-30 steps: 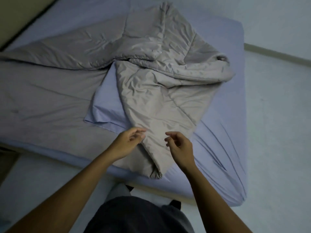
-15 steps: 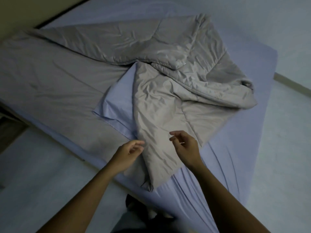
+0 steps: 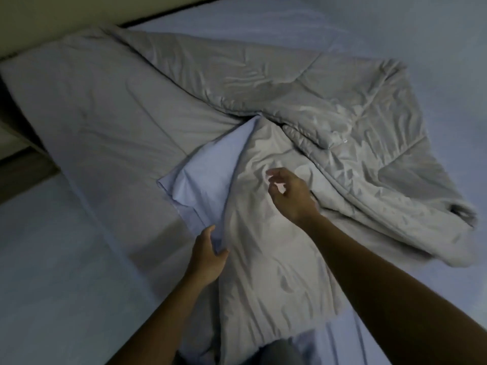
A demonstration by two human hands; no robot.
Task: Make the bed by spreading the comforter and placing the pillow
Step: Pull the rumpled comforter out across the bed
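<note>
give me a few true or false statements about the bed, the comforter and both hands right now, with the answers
1. The grey comforter lies bunched and folded on the bed. True.
2. The right hand grips a pillow. False: its fingers are open above the comforter, holding nothing.
3. The left hand is at the comforter's edge beside a light blue cloth. True.
4. The comforter covers the whole mattress. False: blue sheet shows bare at the far side and on the right.
5. Both hands rest on the floor. False: both are over the bed.
</note>
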